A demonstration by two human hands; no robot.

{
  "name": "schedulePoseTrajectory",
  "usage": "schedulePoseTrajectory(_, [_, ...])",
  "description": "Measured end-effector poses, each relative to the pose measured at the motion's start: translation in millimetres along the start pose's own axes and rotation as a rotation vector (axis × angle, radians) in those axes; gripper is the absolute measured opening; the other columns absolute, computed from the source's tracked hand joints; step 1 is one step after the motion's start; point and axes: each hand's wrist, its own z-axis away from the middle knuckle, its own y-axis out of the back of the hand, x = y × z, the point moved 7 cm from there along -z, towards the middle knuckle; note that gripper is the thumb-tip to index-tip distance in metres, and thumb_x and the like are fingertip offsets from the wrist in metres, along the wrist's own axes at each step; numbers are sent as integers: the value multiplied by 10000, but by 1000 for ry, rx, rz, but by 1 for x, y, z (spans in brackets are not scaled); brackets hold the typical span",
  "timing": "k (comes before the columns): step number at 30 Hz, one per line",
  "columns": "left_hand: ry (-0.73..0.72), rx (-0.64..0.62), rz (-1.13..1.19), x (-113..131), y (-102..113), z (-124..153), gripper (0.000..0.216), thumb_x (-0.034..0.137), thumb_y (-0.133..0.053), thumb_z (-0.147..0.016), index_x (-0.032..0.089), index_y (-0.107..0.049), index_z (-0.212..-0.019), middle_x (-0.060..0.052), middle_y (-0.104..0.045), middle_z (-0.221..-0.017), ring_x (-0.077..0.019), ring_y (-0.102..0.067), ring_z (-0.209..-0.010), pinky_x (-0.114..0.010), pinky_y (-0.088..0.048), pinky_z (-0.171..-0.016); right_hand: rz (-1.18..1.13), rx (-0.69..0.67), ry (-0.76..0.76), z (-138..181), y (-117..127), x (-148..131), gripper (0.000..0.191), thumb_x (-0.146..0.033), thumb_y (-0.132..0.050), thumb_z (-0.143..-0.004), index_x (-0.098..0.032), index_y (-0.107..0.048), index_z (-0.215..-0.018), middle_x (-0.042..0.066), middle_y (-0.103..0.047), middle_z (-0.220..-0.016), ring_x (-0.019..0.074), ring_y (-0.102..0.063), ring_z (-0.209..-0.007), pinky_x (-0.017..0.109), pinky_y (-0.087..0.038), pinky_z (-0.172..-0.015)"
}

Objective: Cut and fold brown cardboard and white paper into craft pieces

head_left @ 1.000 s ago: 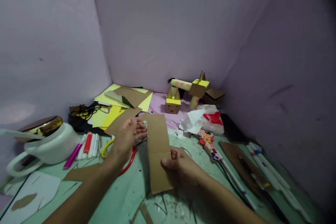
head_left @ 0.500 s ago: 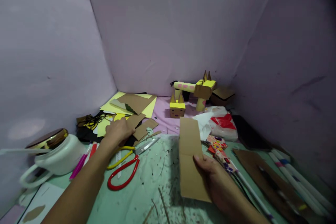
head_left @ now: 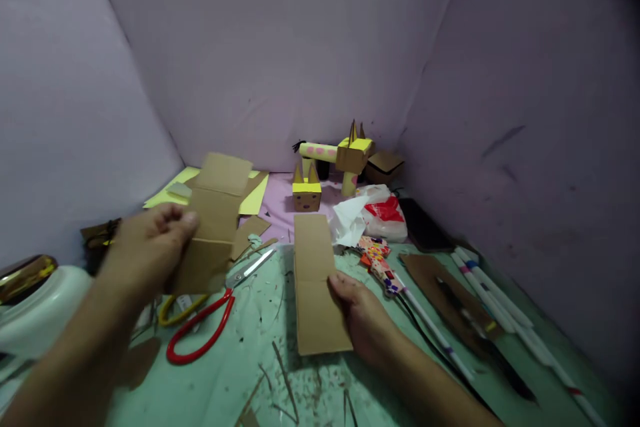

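My left hand (head_left: 155, 243) pinches the left edge of a creased piece of cardboard (head_left: 215, 213), raised above the table on the left and slightly blurred. In my right hand (head_left: 363, 310) is a second, narrow cardboard strip (head_left: 317, 280), upright with one fold line across it; the thumb lies on its front and the other fingers are behind. Scissors (head_left: 227, 300) with one red and one yellow handle lie spread between the hands, partly behind the left piece. Small cardboard scraps (head_left: 250, 230) lie just beyond them.
A small box-shaped animal head (head_left: 307, 195) and a spotted paper animal (head_left: 353, 153) stand at the back. A plastic packet (head_left: 385, 213), a craft knife (head_left: 483, 340) and white rolled sticks (head_left: 493, 293) lie right. A white mug (head_left: 45, 313) is at left.
My left hand has lifted a creased cardboard piece from the pile at the back left and brought it nearer. The right hand still holds its strip. The view has turned rightward.
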Motion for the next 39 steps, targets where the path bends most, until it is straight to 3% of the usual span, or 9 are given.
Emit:
schedulePoseTrajectory(2, [54,-167,195,-9,-38,19,362,478,-654,-610,198,-604,-833,13,-628,-597,-209,-590,-537,-276,-437,-470,-12,6,20,3,0,-2,297,-382,-715,-644,-157,-662,-831,40,-722,-686,187,-625,-536,297,-472,-537])
schedulePoseTrajectory(5, [185,-297,517,-25,-87,45,395,439,-679,-575,188,-586,-866,0,-665,-634,-206,-624,-547,-278,-468,-476,-27,47,59,7,3,-4,293,-384,-715,-647,-158,-673,-828,48,-724,-696,205,-647,-574,312,-491,-562])
schedulePoseTrajectory(10, [277,-408,745,-30,-127,74,387,358,-727,-545,153,-587,-842,-36,-696,-674,-233,-674,-654,-290,-505,-550,8,76,74,12,2,-4,301,-406,-725,-641,-158,-685,-806,64,-730,-716,243,-674,-645,357,-513,-625])
schedulePoseTrajectory(20, [317,-504,959,-27,-146,101,383,346,-731,-670,157,-601,-976,-56,-724,-837,-229,-679,-780,-314,-522,-679,76,133,118,12,0,4,366,-453,-746,-608,-162,-671,-816,51,-719,-702,246,-666,-689,343,-505,-637])
schedulePoseTrajectory(25, [275,-551,966,-27,-151,111,359,408,-656,-767,172,-579,-1026,-74,-714,-935,-225,-669,-851,-307,-512,-724,136,141,209,11,-1,7,321,-449,-711,-673,-178,-664,-838,35,-715,-751,219,-650,-714,314,-487,-664])
schedulePoseTrajectory(30, [236,-547,798,-23,-148,113,435,284,-745,-634,177,-555,-1011,-83,-722,-910,-260,-672,-890,-331,-513,-761,206,198,307,12,3,3,260,-429,-691,-704,-194,-649,-807,25,-711,-773,204,-627,-705,294,-467,-648])
schedulePoseTrajectory(32, [226,-562,794,-21,-145,112,424,252,-735,-621,174,-558,-998,-94,-721,-925,-270,-674,-887,-331,-520,-732,184,157,288,12,1,1,248,-402,-699,-701,-191,-651,-823,30,-715,-792,200,-630,-712,289,-465,-657])
schedulePoseTrajectory(36, [270,-726,848,-18,-150,121,424,249,-718,-651,177,-558,-1037,-106,-718,-935,-269,-687,-804,-332,-526,-652,27,13,174,7,-6,-8,294,-382,-686,-690,-167,-665,-889,51,-721,-792,198,-635,-645,293,-472,-605])
schedulePoseTrajectory(39, [253,-825,796,-15,-156,133,392,244,-710,-672,172,-586,-1037,-112,-714,-928,-263,-687,-766,-323,-523,-620,-120,-97,53,4,-10,-11,299,-359,-644,-713,-152,-672,-927,72,-731,-843,217,-660,-719,328,-500,-682])
